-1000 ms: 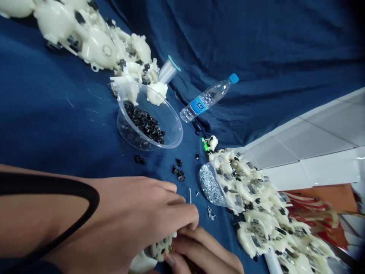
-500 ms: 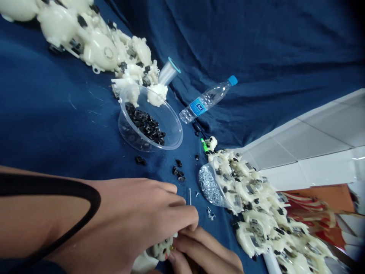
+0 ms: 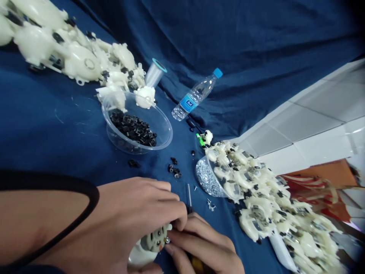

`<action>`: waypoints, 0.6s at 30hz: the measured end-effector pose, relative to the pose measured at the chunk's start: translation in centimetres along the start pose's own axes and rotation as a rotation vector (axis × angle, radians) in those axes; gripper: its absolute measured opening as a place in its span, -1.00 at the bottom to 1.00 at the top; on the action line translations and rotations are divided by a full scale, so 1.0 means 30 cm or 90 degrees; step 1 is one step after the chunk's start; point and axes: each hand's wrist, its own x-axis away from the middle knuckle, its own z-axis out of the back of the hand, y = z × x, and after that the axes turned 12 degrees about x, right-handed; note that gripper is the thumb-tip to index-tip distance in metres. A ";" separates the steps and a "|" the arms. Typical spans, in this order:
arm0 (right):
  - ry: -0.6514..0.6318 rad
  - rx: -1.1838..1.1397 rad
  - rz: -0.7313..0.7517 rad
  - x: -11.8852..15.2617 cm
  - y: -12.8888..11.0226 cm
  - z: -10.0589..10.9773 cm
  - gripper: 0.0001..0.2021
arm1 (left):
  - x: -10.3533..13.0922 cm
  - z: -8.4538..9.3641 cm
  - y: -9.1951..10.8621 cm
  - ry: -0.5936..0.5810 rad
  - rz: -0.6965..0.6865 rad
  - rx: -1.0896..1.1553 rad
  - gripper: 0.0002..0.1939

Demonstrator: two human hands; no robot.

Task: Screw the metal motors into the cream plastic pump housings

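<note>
In front of the larger bowl (image 3: 160, 125), left hand (image 3: 142, 207) gripping white casing (image 3: 142, 254), right hand (image 3: 203, 239) curled round yellow handle (image 3: 196, 263)

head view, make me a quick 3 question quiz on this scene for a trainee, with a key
1. What colour is the cap on the bottle?
2. True or false: the clear bowl nearest the bottle holds black parts.
3. Which does the left hand hold?
A) the bottle
B) a pale part
C) a spool

Key: 1. Blue. 2. True. 3. B.
</note>
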 end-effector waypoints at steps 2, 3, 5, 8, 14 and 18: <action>0.003 -0.017 -0.016 -0.001 -0.007 -0.003 -0.63 | 0.000 -0.003 0.007 0.006 0.026 0.002 -0.72; 0.000 -0.026 -0.029 0.000 -0.010 -0.005 -0.63 | -0.002 -0.002 0.008 -0.003 0.031 0.009 -0.69; -0.002 -0.038 -0.055 0.001 -0.016 -0.007 -0.65 | -0.005 0.004 0.007 -0.030 0.028 0.018 -0.67; 0.005 -0.052 -0.058 0.004 -0.022 -0.010 -0.71 | -0.007 0.013 0.005 -0.046 -0.001 0.001 -0.71; 0.114 -0.073 -0.186 0.043 -0.034 -0.035 -0.71 | 0.009 0.026 0.006 -0.054 -0.054 0.014 -0.79; 0.098 -0.098 -0.219 0.056 -0.039 -0.044 -0.79 | 0.010 0.043 0.004 -0.120 -0.064 -0.018 -0.92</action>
